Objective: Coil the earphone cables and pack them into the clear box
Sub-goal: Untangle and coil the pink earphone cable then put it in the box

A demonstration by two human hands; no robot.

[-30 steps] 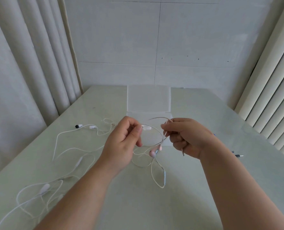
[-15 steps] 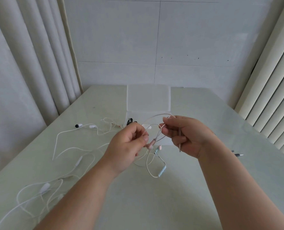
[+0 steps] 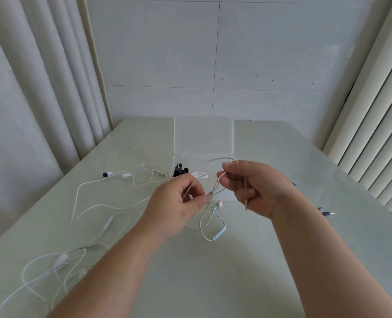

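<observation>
- Lower left of the frame: loose white earphones (image 3: 61, 260) sprawl over the tabletop (image 3: 213, 283) with their cables crossing. Pulling one free later would likely drag its neighbours along and knot them.
- Left of centre: the left hand (image 3: 174, 207) has its fingers curled, thumb and forefinger pinching the pink cable (image 3: 213, 159) close to where its strands meet.
- Centre: the cable arcs up between both hands. Below them a slack loop hangs with a pink earbud (image 3: 219, 204) and a pale blue remote (image 3: 219, 235). I cannot tell whether the remote touches the tabletop. That dangling weight could tug turns out of the coil or catch as the loop is wound.
- Upper centre: the clear box (image 3: 204, 136) sits behind the hands, lid raised, with a black item (image 3: 180, 171) at its left side. A springy coil may unwind once let go there.
- Right of centre: the right hand (image 3: 257, 189) has its fingers wrapped round the cable's other end, with the metal plug (image 3: 246, 198) pointing down. A loosened grip would drop the turns gathered.
- Far right: dark plugs (image 3: 325, 212) lie on the tabletop.
</observation>
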